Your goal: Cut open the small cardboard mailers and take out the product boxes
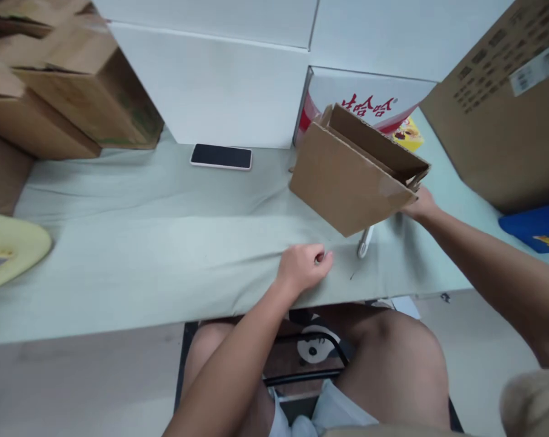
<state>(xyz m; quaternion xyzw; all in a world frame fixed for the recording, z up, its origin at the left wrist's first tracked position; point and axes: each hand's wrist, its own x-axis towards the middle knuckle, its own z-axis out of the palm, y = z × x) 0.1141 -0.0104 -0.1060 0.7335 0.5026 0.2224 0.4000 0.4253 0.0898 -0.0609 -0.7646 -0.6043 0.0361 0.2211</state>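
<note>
An open brown cardboard box [347, 179] is tilted above the right part of the table, its open top facing up and away. My right hand [422, 203] grips its right end, and most of those fingers are hidden behind the cardboard. Partly under the box lies a slim white object [364, 244] with a hole at its near end. My left hand [303, 267] rests near the table's front edge, fingers curled into a fist. A small dark and greenish spot shows inside the curl, too little to name.
A phone [221, 157] lies on the cloth-covered table [133, 255]. Brown cartons [69, 91] stand at the far left, a large carton [506, 121] at the right. Behind the box are a white-and-red carton [338, 82] and a yellow pack [409, 135]. A blue pack [538, 224] sits at the right.
</note>
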